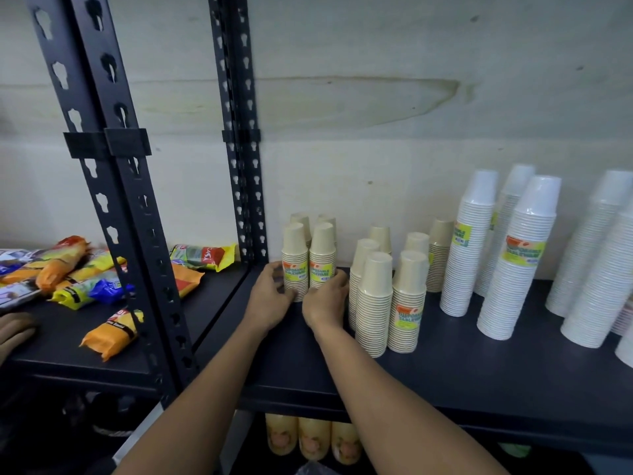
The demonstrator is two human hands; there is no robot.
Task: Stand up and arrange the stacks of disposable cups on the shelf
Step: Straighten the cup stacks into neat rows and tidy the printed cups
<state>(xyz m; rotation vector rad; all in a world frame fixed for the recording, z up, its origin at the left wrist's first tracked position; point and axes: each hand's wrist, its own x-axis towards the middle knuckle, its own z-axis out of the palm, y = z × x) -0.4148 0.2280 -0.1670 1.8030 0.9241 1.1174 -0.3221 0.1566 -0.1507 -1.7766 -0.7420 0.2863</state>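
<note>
Left grip (270, 296) curled round left tan stack (294, 255), right grip (325, 299) round right tan stack (322, 252), upright on shelf (445, 365).

**What You Can't See Well**

Your left hand (270, 296) covers the bottom of the left tan stack (294, 248). Your right hand (327, 298) covers the bottom of the right tan stack (322, 248). Behind them, near the back left corner of the shelf (445, 365), the two back stacks (301, 219) show only their tops. At the shelf's right end, the white stacks (616, 269) are cut off by the picture's edge. On the next shelf (68, 347), another hand (13, 332) is cut off at the left. Under your shelf's front edge, the bottles (313, 438) have their tops hidden. The small print on the labels (409, 317) is too blurry to read.
</note>
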